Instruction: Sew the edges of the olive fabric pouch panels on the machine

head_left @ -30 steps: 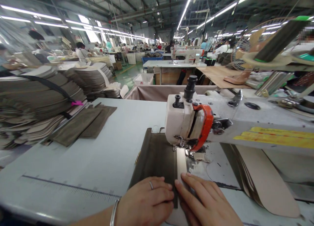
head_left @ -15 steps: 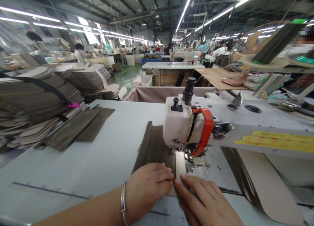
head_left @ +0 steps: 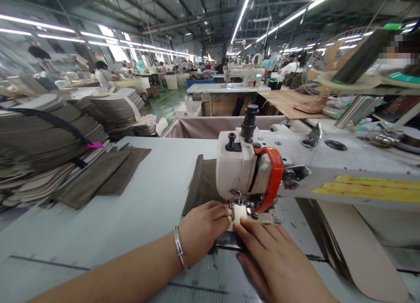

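Left hand (head_left: 210, 222) with the fingers curled down on the near end of the brown piece (head_left: 204, 176), though whether they pinch it I can't tell; right hand (head_left: 275, 255) spread flat, fingertips on the pale strip (head_left: 240, 213), thumb well apart from them. And here's the brown piece, right under the head of the sewing machine (head_left: 236, 167), dark, smooth and flat, with a raised band down its left side and a small gold-coloured bit (head_left: 189, 182) peeking out there. The strip is cream, straight-edged and narrow, running along its right side to the presser foot. Tight quarters there: the left fingertips sit just beside the foot, the orange guard (head_left: 274, 176) just above the right fingers. Out left, a broad stretch of pale tabletop (head_left: 160, 180) reaches to two overlapping brown pieces (head_left: 108, 174), tall stacks (head_left: 42, 128) beyond. On the right, a gap, then the round-ended panels (head_left: 357, 250), their curved edge near the right wrist.
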`<state>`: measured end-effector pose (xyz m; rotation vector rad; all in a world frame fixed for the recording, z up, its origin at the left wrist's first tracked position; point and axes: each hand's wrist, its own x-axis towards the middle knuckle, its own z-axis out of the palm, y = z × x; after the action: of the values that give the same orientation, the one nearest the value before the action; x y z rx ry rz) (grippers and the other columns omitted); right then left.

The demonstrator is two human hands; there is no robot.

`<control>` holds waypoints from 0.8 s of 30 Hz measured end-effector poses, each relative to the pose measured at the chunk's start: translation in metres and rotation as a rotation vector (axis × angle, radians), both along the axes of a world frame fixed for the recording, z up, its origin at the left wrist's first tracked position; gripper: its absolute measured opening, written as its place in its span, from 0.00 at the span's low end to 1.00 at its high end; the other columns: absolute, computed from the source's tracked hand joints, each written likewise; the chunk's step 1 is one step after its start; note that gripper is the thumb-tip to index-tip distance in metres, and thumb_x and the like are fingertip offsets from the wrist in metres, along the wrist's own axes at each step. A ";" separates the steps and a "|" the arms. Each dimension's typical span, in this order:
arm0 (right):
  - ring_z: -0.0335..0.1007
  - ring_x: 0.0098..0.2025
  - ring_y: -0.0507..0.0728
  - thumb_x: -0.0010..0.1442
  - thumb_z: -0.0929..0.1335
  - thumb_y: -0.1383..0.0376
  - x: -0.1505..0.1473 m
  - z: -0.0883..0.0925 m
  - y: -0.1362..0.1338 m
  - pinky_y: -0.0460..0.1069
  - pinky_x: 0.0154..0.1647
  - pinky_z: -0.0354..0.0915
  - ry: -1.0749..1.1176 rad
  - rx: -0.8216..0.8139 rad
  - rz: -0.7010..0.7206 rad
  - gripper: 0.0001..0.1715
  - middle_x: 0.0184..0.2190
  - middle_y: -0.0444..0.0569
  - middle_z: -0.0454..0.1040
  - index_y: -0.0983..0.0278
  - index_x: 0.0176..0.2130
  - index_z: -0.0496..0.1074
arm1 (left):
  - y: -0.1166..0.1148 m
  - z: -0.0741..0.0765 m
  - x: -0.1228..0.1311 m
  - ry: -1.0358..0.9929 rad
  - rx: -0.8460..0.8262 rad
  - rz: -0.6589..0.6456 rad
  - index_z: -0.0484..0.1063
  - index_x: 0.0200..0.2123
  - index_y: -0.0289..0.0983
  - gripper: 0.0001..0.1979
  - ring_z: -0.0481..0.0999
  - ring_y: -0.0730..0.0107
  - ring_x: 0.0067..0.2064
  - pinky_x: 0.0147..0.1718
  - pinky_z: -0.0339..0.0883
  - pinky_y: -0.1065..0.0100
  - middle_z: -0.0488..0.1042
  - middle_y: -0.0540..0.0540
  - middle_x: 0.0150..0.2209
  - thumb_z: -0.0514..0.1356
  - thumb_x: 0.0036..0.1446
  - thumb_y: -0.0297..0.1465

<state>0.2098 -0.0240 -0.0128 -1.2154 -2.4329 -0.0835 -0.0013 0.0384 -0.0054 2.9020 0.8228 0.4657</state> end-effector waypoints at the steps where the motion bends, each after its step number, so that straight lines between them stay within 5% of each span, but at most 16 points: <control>1: 0.66 0.46 0.60 0.61 0.66 0.61 0.000 0.000 0.002 0.57 0.46 0.66 -0.006 -0.015 -0.010 0.25 0.49 0.48 0.71 0.61 0.57 0.66 | 0.002 -0.001 0.001 0.008 -0.007 0.017 0.70 0.41 0.35 0.06 0.72 0.67 0.47 0.52 0.68 0.64 0.73 0.45 0.44 0.53 0.64 0.25; 10: 0.62 0.51 0.65 0.63 0.64 0.62 -0.008 -0.001 0.017 0.62 0.49 0.62 -0.060 -0.153 -0.107 0.25 0.53 0.52 0.68 0.61 0.59 0.63 | 0.015 -0.019 0.004 0.001 -0.005 0.144 0.72 0.43 0.36 0.09 0.71 0.63 0.51 0.54 0.67 0.61 0.74 0.46 0.46 0.57 0.60 0.22; 24: 0.62 0.50 0.65 0.62 0.64 0.63 -0.012 0.001 0.019 0.62 0.49 0.61 -0.016 -0.117 -0.126 0.24 0.52 0.52 0.69 0.62 0.57 0.65 | 0.013 -0.011 0.011 -0.195 0.145 0.199 0.74 0.35 0.35 0.11 0.75 0.68 0.40 0.45 0.72 0.68 0.77 0.46 0.37 0.57 0.54 0.16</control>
<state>0.1974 -0.0050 -0.0119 -1.4247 -2.4019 0.0129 0.0094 0.0513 -0.0159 2.8512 1.0931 0.8456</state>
